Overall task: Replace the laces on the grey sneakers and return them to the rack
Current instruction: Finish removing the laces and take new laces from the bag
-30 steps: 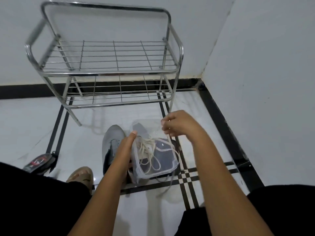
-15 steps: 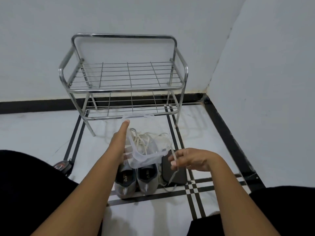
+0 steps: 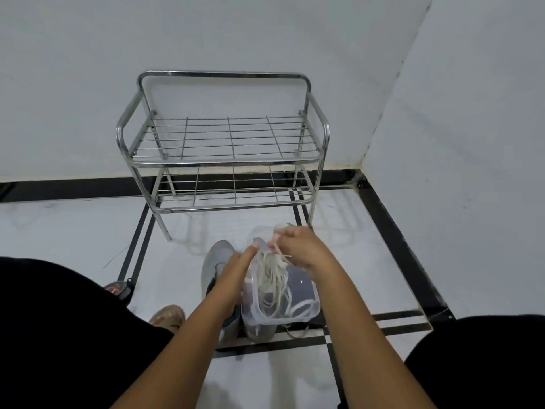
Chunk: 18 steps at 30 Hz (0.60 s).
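Observation:
A clear plastic bag (image 3: pixel 309 312) holding white laces (image 3: pixel 272 278) hangs over the floor in front of me. My left hand (image 3: pixel 236 267) grips the bag's left edge. My right hand (image 3: pixel 298 249) pinches a lace end at the bag's mouth. Two grey sneakers stand on the floor beneath: the left sneaker (image 3: pixel 216 261) shows beside my left hand, and the right sneaker (image 3: pixel 261 332) is mostly hidden behind the bag. The empty chrome shoe rack (image 3: pixel 227 160) stands against the wall beyond.
A dark phone-like object (image 3: pixel 317 318) lies on the floor behind the bag. A small black and red device (image 3: pixel 118 289) sits at the left by my knee. My sandalled foot (image 3: pixel 168 317) rests nearby. Walls close off the right side and back.
My right hand rose from beside the dark object on the floor to the bag's mouth and now pinches a lace. The bag sits lower in view, over the sneakers.

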Each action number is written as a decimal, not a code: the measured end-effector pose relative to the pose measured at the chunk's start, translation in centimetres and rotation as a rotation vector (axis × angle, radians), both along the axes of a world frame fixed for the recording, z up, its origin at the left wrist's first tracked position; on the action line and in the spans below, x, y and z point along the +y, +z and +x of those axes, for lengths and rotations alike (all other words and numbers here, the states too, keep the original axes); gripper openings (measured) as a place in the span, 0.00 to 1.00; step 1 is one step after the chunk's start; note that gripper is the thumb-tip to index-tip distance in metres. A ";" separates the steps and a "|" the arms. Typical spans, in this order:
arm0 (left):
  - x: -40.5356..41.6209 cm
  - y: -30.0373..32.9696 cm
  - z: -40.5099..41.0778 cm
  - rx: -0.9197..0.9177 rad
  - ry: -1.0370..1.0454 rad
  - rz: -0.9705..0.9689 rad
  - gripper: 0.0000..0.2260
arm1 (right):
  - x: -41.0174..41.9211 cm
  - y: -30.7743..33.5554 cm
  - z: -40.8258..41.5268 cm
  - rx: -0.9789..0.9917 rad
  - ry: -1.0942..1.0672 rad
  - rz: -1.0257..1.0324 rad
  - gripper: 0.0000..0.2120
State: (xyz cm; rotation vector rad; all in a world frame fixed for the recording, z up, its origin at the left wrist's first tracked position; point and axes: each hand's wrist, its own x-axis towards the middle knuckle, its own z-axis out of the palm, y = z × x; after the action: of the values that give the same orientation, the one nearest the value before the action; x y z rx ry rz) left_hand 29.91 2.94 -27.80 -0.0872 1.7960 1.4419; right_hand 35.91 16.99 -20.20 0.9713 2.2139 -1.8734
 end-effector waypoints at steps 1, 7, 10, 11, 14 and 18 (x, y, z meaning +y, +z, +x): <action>0.1 0.1 0.0 -0.002 -0.001 0.014 0.43 | -0.5 -0.6 0.0 -0.134 0.080 0.129 0.14; -0.3 -0.3 -0.8 -0.033 0.114 0.030 0.44 | 1.8 -0.6 -0.1 -0.049 -0.118 0.287 0.10; -0.4 -0.5 -0.9 -0.059 0.115 0.048 0.39 | 4.1 -1.1 1.5 -0.150 0.047 0.334 0.22; -0.4 -0.4 -0.9 -0.059 0.114 0.060 0.35 | 4.5 -1.4 2.1 -0.227 0.105 0.217 0.25; -0.4 -0.7 -1.2 -0.036 0.113 0.067 0.34 | 4.5 -2.2 3.1 -0.458 0.293 0.131 0.20; -0.5 -1.1 -1.6 0.046 0.103 0.018 0.48 | 4.1 -1.8 2.2 -0.585 0.376 0.361 0.13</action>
State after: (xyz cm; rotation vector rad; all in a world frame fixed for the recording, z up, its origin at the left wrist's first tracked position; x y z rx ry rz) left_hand 28.27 2.40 -28.91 -0.1403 1.8387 1.5431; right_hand 38.15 21.06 -22.01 0.9084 2.1826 -0.9028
